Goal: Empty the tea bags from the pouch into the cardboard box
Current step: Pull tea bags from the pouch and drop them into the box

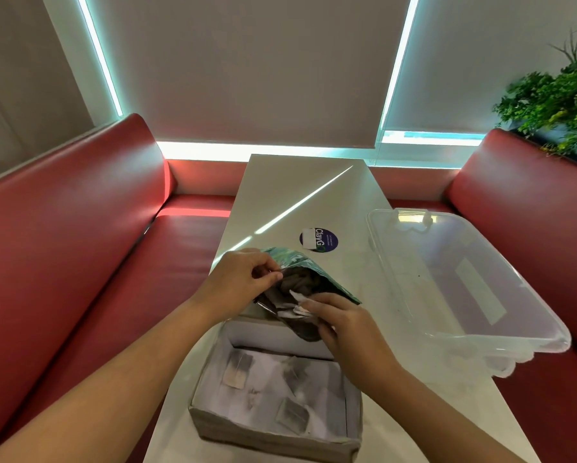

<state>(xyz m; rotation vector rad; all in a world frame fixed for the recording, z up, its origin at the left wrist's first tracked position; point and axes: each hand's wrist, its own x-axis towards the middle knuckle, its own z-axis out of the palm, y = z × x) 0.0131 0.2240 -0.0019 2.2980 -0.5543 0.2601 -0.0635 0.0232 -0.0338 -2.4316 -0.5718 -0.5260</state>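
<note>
Gaping pouch (313, 269) between fingers (270, 277), above cardboard box (273, 436)

The pouch (313, 265) is showing a teal-and-green leafy print outside, and its lining is glinting dark silver-brown. White tags (300, 297) are poking out of its mouth. At six o'clock from it, the box (273, 439) is looking dull grey outside and paler grey-white inside, its tea bags (237, 367) showing mottled grey-brown. The table (300, 182) is gleaming off-white. At twelve o'clock from the pouch, a round sticker (328, 240) is showing dark blue with white lettering and a touch of green. At three o'clock, the bin (480, 295) is sitting clear and colourless. The benches (63, 245) are shining red, the blinds (247, 61) are hanging beige-grey with cyan glowing along their edges, and the plant (554, 98) at two o'clock is looking green.
</note>
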